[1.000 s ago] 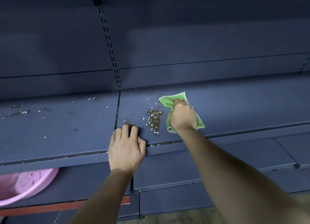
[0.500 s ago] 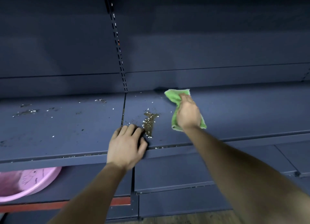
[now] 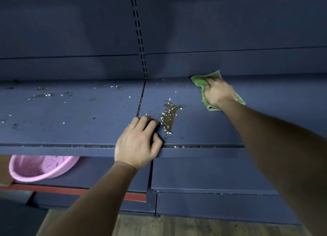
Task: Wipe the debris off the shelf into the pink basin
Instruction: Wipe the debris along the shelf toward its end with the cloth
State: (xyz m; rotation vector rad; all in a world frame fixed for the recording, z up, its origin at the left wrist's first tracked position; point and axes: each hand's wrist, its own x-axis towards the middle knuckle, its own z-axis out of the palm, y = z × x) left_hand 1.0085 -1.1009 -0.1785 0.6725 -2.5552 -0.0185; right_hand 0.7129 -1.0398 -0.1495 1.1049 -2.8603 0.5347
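Observed: the dark blue shelf carries a swept-up pile of debris, brown flecks mixed with white chips, on its right-hand panel near the front edge. The left hand rests palm down at the shelf's front edge, fingers loosely curled and holding nothing; the pile lies at its 1 o'clock, just beside the fingertips, with a few flecks touching or nearly touching them.

The right hand is closed over a green cloth, pressing it flat on the shelf close to the back wall. From this hand the pile sits at 8 o'clock, apart from the cloth, with bare shelf between.

The pink basin stands on the lower level, under the left-hand panel, partly hidden by the shelf's front lip. From the left hand it lies at 8 o'clock, well apart; from the pile, at about 8 o'clock too, with the left hand and the shelf edge between them.

Other findings: scattered white and dark specks remain on the left-hand panel, at 10 o'clock from the left hand. Loose chips sit in the groove along the front edge. A seam divides the two panels, just left of the pile. A slotted upright rises on the back wall above that seam. Wooden floor shows below.
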